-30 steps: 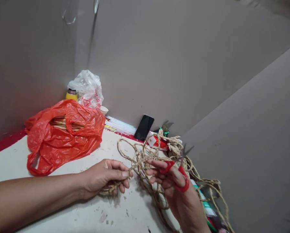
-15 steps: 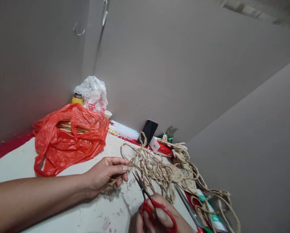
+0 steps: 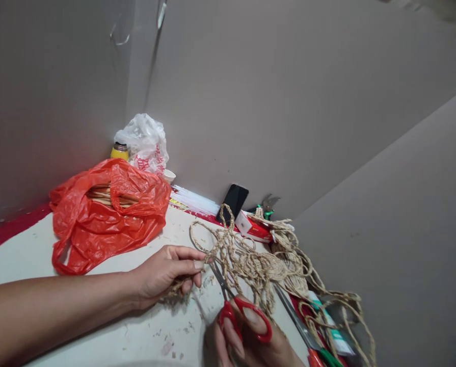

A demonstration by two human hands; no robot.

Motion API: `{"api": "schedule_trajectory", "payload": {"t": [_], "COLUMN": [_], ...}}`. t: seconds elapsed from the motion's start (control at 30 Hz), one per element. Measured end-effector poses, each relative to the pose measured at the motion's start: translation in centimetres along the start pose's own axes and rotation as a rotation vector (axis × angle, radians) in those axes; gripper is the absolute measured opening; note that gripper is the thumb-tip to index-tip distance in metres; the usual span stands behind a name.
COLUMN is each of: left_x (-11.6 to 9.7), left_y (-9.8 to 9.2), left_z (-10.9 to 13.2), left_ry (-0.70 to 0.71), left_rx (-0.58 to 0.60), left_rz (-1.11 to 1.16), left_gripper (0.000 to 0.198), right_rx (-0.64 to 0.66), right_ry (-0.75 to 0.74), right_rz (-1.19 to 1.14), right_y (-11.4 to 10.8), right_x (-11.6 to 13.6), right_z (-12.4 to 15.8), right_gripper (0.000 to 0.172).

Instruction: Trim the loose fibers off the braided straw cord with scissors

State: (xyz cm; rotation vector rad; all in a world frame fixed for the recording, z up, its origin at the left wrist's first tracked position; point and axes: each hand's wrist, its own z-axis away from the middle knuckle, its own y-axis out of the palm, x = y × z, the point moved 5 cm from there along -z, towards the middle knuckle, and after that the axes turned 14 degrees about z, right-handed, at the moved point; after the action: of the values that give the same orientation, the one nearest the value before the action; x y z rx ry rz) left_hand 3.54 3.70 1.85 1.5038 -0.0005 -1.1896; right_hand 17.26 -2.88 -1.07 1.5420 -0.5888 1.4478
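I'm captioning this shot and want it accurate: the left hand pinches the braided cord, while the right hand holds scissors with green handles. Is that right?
Not quite: the scissors have red handles, not green, as the head view shows. The left hand does pinch the braided cord, and the right hand does hold the scissors.

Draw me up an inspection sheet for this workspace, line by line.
Surface: white tabletop, littered with small scraps.
Job's things: braided cord, loosely heaped; red-handled scissors, pointing toward the left hand.
Clutter: red plastic bag, white plastic bag, yellow container, phone.
Grips: left hand pinches the braided cord; right hand holds the red-handled scissors.
Cables: dark strand against the grey wall; cannot tell whether it is one.
Surroundings: grey wall behind the white tabletop.
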Motion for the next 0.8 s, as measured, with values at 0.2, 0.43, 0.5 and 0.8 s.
{"api": "schedule_trajectory", "payload": {"t": [0.2, 0.43, 0.5, 0.8], "left_x": [0.1, 0.2, 0.2, 0.4], "left_y": [0.0, 0.1, 0.1, 0.2], "left_z": [0.1, 0.3, 0.3, 0.3], "left_ry": [-0.011, -0.016, -0.018, -0.026], "left_rx": [-0.009, -0.008, -0.010, 0.018], "left_rz": [-0.015, -0.026, -0.016, -0.016], "left_gripper": [0.031, 0.035, 0.035, 0.035], "right_rx": [0.016, -0.007, 0.010, -0.025], "right_ry": [0.044, 0.006, 0.019, 0.034], "right_rz": [-0.024, -0.034, -0.039, -0.085], "right_y": [0.5, 0.5, 0.7, 0.8], "right_x": [-0.3, -0.8, -1.0, -1.6], "right_z": [0.0, -0.2, -0.3, -0.3], "right_gripper": [0.057, 0.057, 0.058, 0.062]}}
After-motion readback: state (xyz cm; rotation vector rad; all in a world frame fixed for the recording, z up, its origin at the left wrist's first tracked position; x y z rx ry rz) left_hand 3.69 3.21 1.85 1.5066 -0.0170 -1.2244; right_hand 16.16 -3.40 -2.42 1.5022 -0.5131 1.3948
